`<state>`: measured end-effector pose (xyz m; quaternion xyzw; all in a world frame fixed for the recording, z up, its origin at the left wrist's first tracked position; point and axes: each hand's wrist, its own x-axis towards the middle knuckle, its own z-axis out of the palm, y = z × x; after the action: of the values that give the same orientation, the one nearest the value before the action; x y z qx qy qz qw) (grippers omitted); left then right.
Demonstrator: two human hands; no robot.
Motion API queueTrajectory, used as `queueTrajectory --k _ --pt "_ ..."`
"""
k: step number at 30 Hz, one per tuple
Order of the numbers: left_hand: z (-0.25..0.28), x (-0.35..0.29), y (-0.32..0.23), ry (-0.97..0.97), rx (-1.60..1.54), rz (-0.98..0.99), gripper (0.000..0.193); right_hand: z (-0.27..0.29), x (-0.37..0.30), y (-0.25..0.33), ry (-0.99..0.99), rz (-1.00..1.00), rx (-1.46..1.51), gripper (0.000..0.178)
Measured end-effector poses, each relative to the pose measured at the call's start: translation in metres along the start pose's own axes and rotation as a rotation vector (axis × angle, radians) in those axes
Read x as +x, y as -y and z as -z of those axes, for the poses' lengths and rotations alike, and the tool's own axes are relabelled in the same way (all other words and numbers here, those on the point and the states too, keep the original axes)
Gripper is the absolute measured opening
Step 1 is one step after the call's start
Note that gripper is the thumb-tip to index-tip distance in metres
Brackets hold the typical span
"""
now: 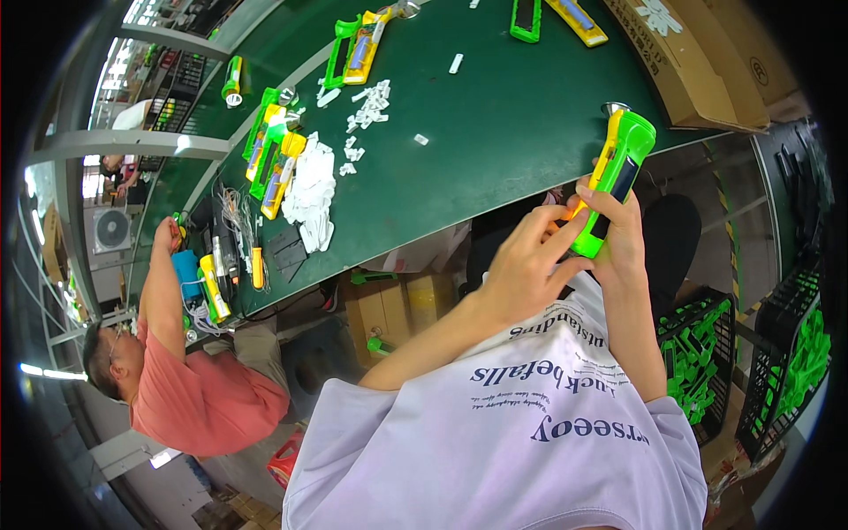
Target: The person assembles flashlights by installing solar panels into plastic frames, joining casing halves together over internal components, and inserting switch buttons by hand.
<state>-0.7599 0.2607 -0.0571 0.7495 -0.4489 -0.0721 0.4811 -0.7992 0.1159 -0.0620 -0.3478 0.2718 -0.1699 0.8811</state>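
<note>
Both my hands hold a green and yellow flashlight just off the table's front edge, its wide head pointing away from me. A dark panel lies along its green side, and a silvery reflector shows at the head end. My right hand wraps the body from the right, thumb and fingers closed on it. From the left, my left hand grips the yellow side near the tail with bent fingers. Its fingertips are partly hidden, so what they press there I cannot make out.
On the green table lie half-assembled flashlights, a heap of white strips and a screwdriver. A cardboard box stands far right. Black crates of green parts sit to my right. A co-worker works at left.
</note>
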Motion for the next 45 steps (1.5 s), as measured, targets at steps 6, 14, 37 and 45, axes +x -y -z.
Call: queueTrajectory --k 6,14,37,45 --pt "0.163 -0.006 0.087 -0.444 0.718 0.325 0.016 0.0 -0.006 0.006 -0.054 0.004 -0.017 0.04" --pt "0.23 0.005 0.15 -0.22 1.046 0.589 0.033 -0.006 -0.012 0.005 -0.035 0.07 -0.196 0.037" --pt "0.146 -0.021 0.097 -0.299 0.676 0.594 0.017 0.016 -0.02 -0.007 0.011 -0.034 -0.169 0.046" --pt "0.167 0.005 0.094 0.267 0.693 0.307 0.023 0.016 -0.021 0.0 0.11 -0.182 -0.14 0.04"
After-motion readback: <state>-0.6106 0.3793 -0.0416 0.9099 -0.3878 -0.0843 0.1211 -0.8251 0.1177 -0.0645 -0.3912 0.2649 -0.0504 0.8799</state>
